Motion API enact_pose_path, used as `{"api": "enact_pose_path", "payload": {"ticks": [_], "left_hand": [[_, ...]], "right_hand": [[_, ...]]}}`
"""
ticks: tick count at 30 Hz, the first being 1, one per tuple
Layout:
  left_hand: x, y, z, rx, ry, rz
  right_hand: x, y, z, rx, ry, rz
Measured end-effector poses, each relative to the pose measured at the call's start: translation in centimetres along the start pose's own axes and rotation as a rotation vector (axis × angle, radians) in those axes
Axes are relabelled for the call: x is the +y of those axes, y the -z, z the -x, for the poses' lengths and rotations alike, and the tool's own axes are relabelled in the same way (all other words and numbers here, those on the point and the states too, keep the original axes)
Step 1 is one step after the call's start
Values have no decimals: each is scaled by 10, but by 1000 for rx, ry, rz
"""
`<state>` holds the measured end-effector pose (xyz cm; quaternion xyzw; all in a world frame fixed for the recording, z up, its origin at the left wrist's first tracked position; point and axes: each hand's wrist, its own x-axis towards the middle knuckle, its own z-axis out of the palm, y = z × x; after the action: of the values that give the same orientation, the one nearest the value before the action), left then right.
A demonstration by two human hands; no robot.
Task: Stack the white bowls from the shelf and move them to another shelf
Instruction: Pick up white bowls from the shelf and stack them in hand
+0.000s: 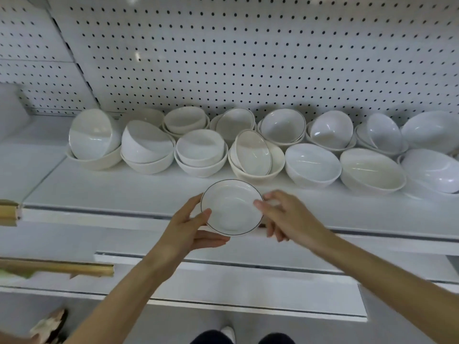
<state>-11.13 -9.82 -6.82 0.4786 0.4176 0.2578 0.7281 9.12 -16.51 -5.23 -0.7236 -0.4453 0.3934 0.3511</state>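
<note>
A: Small round white ceramic bowl with thin dark rim line (231, 207) — where?
B: Above shelf's front edge (99, 214), before crowded white bowls (201, 152).
A: Fingers?
B: Left hand (188, 232), right hand (285, 217) clamped on opposite rims.

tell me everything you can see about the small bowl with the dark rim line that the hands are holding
The small bowl is shallow, round and glossy white, seemingly ceramic, with a thin dark line around its rim. It is empty and tilted so its inside faces the camera. It is held in front of the shelf edge, below the rows of white bowls. The left hand grips its lower left rim, thumb inside; the right hand pinches its right rim.
</note>
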Motion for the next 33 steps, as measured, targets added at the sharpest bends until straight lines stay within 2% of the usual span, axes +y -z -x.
{"api": "enact_pose_path", "payload": {"ticks": [4,6,12,19,26,33], "left_hand": [[3,15,-6,19,-6,1],[3,19,-8,29,-4,5],[5,19,-9,71,-7,-32],[5,9,-14,218,-37,-25],[1,-1,-19,329,-52,-16],[-5,-8,-17,367,-76,-23]], "right_hand": [[-19,47,-39,157,267,233],[-26,67,-66,140,358,316],[-43,83,-133,-9,431,515],[-53,80,-185,-160,569,568],[-59,81,-206,-344,518,316],[-57,79,-222,-455,507,378]]}}
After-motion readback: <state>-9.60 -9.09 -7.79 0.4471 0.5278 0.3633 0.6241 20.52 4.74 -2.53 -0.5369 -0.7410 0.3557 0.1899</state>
